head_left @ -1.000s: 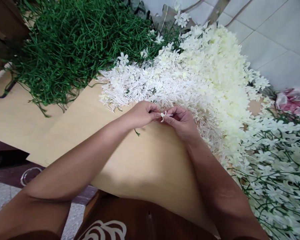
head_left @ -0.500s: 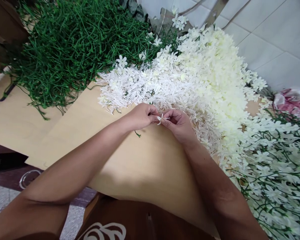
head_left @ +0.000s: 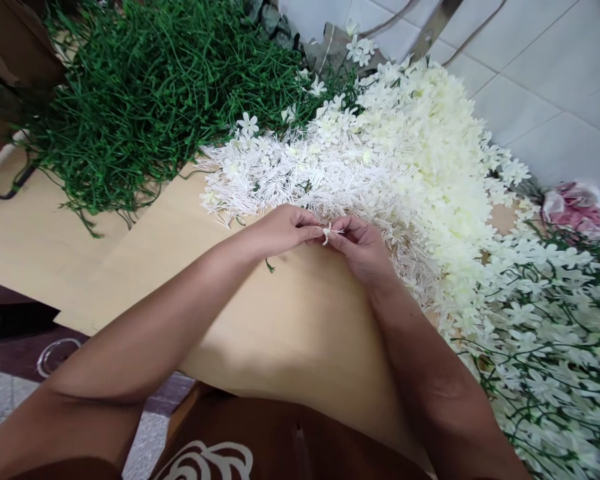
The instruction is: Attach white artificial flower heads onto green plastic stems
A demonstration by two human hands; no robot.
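Observation:
Over the tan board (head_left: 280,327), both my hands meet fingertip to fingertip at a small white artificial flower (head_left: 327,233). My left hand (head_left: 293,230) is closed in a pinch on the flower's left side. From the other side my right hand (head_left: 363,248) pinches it, with thin white strands sticking out by the fingertips. A green stem end (head_left: 270,266) pokes out below my left wrist; whether it joins the flower is hidden by the hand. Just beyond my fingers lies a heap of thin white stamens (head_left: 300,177).
Green plastic stems (head_left: 180,87) are piled at the back left. White flower heads (head_left: 430,153) form a large heap toward the tiled wall (head_left: 545,73). Flowers on green stems (head_left: 540,360) lie at the right, near a pink and white bundle (head_left: 575,210).
The flower has turned between my fingertips, its petals now pointing more up and down. Both hands stay pinched together, and the whole view has shifted slightly.

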